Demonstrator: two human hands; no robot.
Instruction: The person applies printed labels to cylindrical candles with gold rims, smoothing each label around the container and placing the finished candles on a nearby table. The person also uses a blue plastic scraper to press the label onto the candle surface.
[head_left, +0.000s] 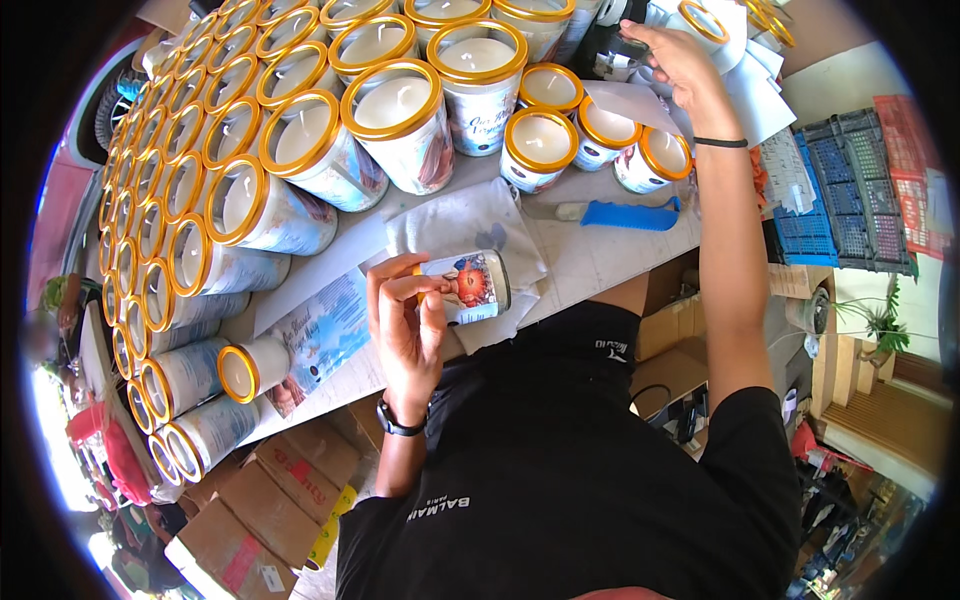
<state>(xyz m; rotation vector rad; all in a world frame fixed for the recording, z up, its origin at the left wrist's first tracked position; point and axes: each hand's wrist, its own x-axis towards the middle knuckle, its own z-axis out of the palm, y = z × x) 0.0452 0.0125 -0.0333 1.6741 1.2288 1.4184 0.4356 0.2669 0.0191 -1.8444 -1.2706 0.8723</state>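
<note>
A small candle jar (480, 285) with a printed picture label lies on its side in my left hand (405, 315), its gold rim at the fingers. It is held above a white cloth (465, 217) at the table's front edge. My right hand (679, 67) reaches to the far right, its fingertips at a black object (615, 56) that looks like a tape dispenser. Whether those fingers pinch something is too small to tell. Short gold-rimmed candles (540, 142) stand below that hand, and a sheet of paper (630, 103) partly covers them. A blue-handled knife (630, 214) rests on the table nearby.
Rows of tall gold-rimmed candles (300, 135) fill the table's left and back. One small candle (253, 369) stands beside a printed blue sheet (319, 330). White labels (757, 94) are piled at the right. Plastic crates (847, 187) and cardboard boxes (270, 502) stand beyond the table.
</note>
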